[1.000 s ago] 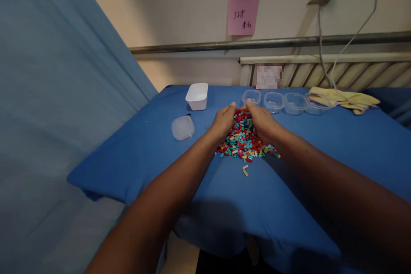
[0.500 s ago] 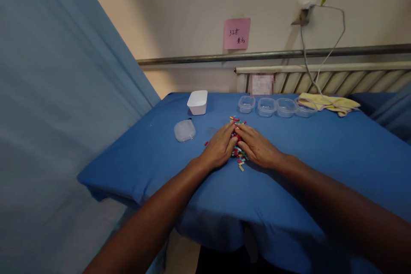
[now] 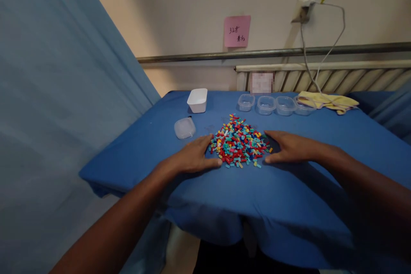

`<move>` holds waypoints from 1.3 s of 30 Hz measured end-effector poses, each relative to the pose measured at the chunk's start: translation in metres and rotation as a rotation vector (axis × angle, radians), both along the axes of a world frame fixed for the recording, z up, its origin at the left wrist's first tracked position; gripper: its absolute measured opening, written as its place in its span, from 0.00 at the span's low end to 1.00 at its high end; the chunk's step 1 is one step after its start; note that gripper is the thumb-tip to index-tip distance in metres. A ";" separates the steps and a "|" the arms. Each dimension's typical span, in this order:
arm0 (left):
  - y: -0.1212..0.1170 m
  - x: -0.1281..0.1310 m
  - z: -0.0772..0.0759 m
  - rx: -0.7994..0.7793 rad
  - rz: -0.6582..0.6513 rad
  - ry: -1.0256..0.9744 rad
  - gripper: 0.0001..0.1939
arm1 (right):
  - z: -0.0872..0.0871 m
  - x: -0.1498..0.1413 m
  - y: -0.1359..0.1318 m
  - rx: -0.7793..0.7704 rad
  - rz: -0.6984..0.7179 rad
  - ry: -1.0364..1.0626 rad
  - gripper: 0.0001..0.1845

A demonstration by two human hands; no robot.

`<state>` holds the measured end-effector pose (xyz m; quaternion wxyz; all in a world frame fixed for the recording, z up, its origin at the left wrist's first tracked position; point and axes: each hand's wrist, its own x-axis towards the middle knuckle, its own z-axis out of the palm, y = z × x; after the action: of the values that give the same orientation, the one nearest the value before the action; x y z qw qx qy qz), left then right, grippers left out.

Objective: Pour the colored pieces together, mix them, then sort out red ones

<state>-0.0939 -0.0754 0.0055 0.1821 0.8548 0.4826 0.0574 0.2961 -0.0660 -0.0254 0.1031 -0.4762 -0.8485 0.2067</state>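
Observation:
A loose heap of small plastic pieces (image 3: 238, 142) in red, teal, yellow, blue and other colours lies spread on the blue cloth (image 3: 205, 197). My left hand (image 3: 197, 154) rests at the heap's left edge, thumb and fingers apart in a curve, its fingertips touching or nearly touching the outer pieces. On the opposite side, my right hand (image 3: 287, 146) is likewise open, thumb apart from the fingers, a little off the right edge of the heap. Neither hand holds anything. The exact kind of the pieces is too small to make out.
Behind the heap stand several clear plastic containers (image 3: 266, 105), with a yellow cloth (image 3: 330, 102) at their right. A white tub (image 3: 198, 100) and a clear shallow container or lid (image 3: 185, 128) are left of it. A blue curtain (image 3: 48, 94) hangs at left.
My hands have moved apart, left hand to the left and right hand to the right. The heap, largely covered before, now shows fully and lies spread out between them.

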 end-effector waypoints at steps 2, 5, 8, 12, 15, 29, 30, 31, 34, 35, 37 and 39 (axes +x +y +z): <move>0.000 -0.003 0.004 -0.016 -0.089 0.021 0.55 | 0.002 -0.003 0.000 -0.002 0.064 -0.022 0.52; -0.001 0.009 0.004 0.020 -0.071 0.023 0.44 | 0.002 -0.022 -0.001 0.032 0.020 -0.039 0.41; 0.001 0.027 0.002 0.021 0.005 -0.037 0.34 | 0.003 -0.045 -0.001 0.028 -0.050 -0.018 0.34; 0.011 0.045 -0.002 -0.007 0.068 -0.185 0.24 | 0.003 -0.064 0.006 0.016 -0.171 0.110 0.28; 0.019 0.053 -0.006 -0.039 0.134 -0.292 0.24 | -0.002 -0.071 0.014 -0.062 -0.281 0.268 0.31; 0.038 0.053 -0.008 -0.033 0.148 -0.502 0.24 | 0.032 -0.118 0.057 0.024 -0.180 0.389 0.31; 0.037 0.051 -0.008 -0.034 0.145 -0.500 0.23 | 0.036 -0.120 0.060 0.017 -0.162 0.392 0.31; 0.036 0.049 -0.008 -0.039 0.143 -0.503 0.23 | 0.039 -0.122 0.063 0.008 -0.148 0.399 0.30; 0.034 0.047 -0.008 -0.081 0.142 -0.522 0.21 | 0.045 -0.116 0.070 0.012 -0.103 0.400 0.26; 0.033 0.046 -0.007 -0.098 0.136 -0.524 0.20 | 0.045 -0.110 0.072 0.024 -0.094 0.385 0.24; 0.033 0.044 -0.006 -0.113 0.111 -0.525 0.19 | 0.042 -0.095 0.077 0.053 -0.100 0.310 0.21; 0.033 0.042 -0.003 -0.103 0.096 -0.511 0.18 | 0.036 -0.078 0.080 0.063 -0.128 0.223 0.21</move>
<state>-0.0519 -0.0425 0.0022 0.3386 0.7781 0.4633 0.2553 0.2182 0.0142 0.0105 0.2246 -0.5001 -0.8057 0.2244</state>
